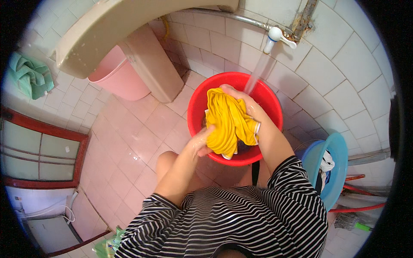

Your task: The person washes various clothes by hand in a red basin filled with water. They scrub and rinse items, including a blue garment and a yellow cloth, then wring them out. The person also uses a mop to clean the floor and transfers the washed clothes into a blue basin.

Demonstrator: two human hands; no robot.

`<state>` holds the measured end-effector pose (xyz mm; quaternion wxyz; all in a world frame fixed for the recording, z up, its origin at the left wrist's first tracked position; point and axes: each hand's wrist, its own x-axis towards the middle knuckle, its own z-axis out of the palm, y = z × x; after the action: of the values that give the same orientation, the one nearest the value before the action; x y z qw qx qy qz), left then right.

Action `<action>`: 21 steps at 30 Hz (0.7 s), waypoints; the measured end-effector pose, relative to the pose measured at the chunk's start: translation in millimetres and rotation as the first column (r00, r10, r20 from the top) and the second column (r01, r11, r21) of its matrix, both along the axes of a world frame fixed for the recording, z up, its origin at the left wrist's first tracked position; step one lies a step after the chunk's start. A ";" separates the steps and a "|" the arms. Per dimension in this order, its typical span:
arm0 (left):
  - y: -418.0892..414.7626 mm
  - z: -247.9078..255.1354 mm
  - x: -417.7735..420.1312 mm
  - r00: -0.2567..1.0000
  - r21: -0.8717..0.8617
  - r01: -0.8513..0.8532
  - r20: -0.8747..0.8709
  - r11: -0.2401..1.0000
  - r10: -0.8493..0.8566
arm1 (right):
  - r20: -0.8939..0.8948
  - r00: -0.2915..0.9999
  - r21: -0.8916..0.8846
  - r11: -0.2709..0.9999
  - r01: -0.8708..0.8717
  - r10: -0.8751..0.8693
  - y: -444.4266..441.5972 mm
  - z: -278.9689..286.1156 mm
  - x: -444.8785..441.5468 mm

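A wet yellow garment (226,122) with white trim is bunched up over a red plastic basin (193,119). My left hand (203,142) grips its near left side, with the fingers partly hidden by the cloth. At the far right of the bundle, my right hand (242,98) has hold of it too. Water (257,72) runs from a white-handled tap (275,34) on the wall and falls into the basin just beyond my right hand. Something dark lies beneath the cloth in the basin, mostly hidden.
A beige pedestal sink (106,35) juts out at upper left, with a pink bucket (122,80) under it. To my right, a light-blue basin (337,180) holds clothes. A green towel (30,75) hangs on the left wall. A scrub brush (347,221) lies at lower right.
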<state>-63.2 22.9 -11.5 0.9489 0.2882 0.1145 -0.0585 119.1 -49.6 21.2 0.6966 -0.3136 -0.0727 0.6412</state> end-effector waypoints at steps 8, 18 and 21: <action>16.2 -51.5 55.3 0.997 0.981 -0.046 0.033 0.190 0.073 | 0.965 0.253 -0.167 0.900 0.403 0.066 51.4 -80.5 19.3; 13.6 -61.9 35.7 0.858 -0.243 -0.513 -0.110 0.823 0.502 | 0.869 -0.128 0.438 0.625 0.646 -0.478 46.0 -16.1 -10.7; 0.9 -86.6 54.6 0.737 -0.311 -0.675 -0.245 0.669 0.630 | 0.742 -0.223 0.641 0.572 0.512 -0.632 52.0 13.4 -32.8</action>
<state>-8.6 23.8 -98.1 0.9350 0.0347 0.2515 0.2475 86.2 2.4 34.6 0.6969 -0.6005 -0.3720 -0.1240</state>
